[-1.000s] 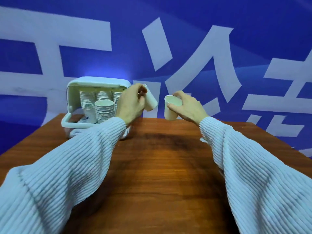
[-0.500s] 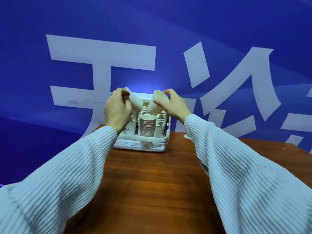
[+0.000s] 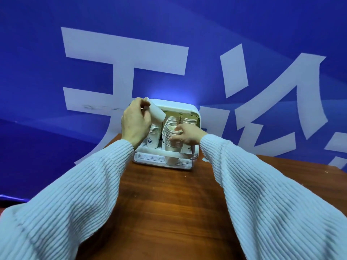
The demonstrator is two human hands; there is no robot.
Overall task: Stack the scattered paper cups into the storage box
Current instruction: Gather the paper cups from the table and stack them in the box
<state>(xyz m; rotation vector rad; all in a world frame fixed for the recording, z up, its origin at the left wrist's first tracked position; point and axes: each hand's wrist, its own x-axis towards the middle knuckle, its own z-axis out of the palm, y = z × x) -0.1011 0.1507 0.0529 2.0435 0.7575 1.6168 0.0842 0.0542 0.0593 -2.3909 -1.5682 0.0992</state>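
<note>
Head view: we note left hand (image 3: 135, 122) gripping a tilted paper cup (image 3: 157, 113) above the storage box (image 3: 193, 111); right hand (image 3: 186, 136) pinches the front stack's top cup (image 3: 171, 130).

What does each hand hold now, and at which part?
Left hand: a tilted paper cup, near its rim. Right hand: the top cup of the middle stack, at rim and side.
</note>
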